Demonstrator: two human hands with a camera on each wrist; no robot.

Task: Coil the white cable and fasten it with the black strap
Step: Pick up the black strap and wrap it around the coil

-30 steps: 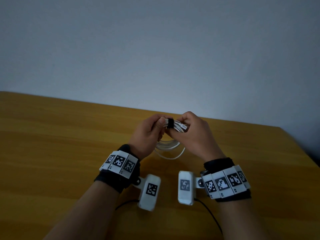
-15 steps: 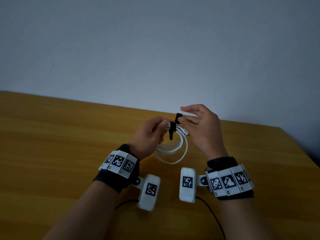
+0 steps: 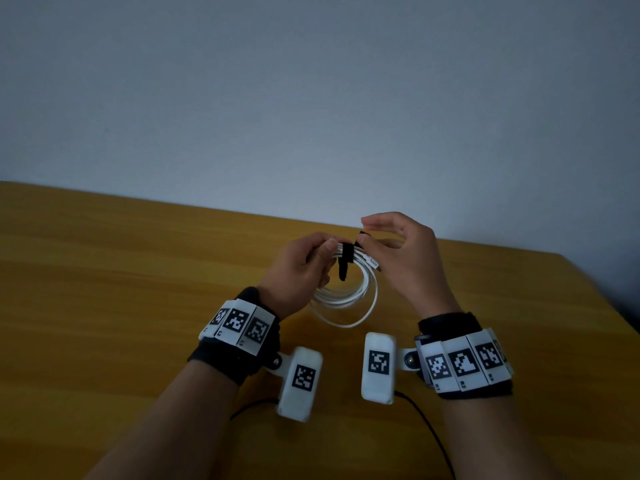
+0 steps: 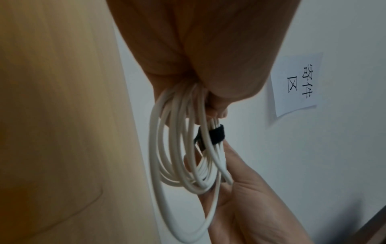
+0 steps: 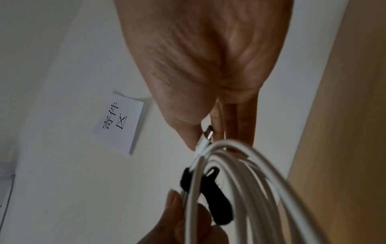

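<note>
Cable (image 3: 349, 292) hung coiled above the bench (image 3: 104, 289), your left hand (image 3: 298, 268) pinching its top beside the strap (image 3: 346, 261), your right hand (image 3: 405, 258) just right, pinching the strap's upper end.

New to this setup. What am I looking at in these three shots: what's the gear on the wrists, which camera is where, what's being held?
No robot here: a person works with bare hands. The head view comes from a camera worn on the head; the other two come from white camera pods strapped to each wrist, with checkered marker bands.

The left hand grips a coiled white cable at the top of its loops, above a wooden table. A black strap goes round the bundle, with one end hanging loose. The right hand pinches the strap's other end. The right wrist view shows a metal plug near that thumb. A paper sign hangs on the wall.
</note>
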